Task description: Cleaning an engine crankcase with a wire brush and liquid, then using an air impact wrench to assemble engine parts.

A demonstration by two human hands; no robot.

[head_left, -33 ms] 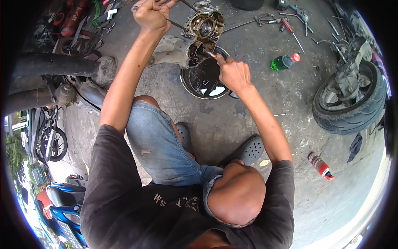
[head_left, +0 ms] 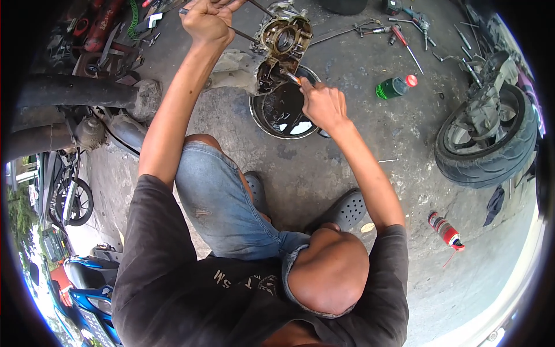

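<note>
An oily metal engine case (head_left: 283, 43) is tilted over a round pan (head_left: 257, 118) of dark liquid. My left hand (head_left: 207, 22) is closed around one of the long dark rods (head_left: 245, 35) that stick out from the case. With my right hand (head_left: 325, 105) I grip a slim tool with an orange handle (head_left: 293, 78). Its tip reaches into the dark lower hollow of the case; the tip is too small and shaded to tell its kind. The case's pale arm (head_left: 231, 78) extends to the left.
A green bottle with a red cap (head_left: 392, 88) stands right of the pan. Further right are a wheel (head_left: 488, 141), a red spray can (head_left: 444, 228) and a red-handled screwdriver (head_left: 408, 49). Thick dark tubes (head_left: 75, 91) lie at left, with parked motorbikes (head_left: 92, 289) beyond.
My right hand and the tool have shifted very slightly left and down, and more of the orange handle shows. My left hand keeps its hold, a touch further left.
</note>
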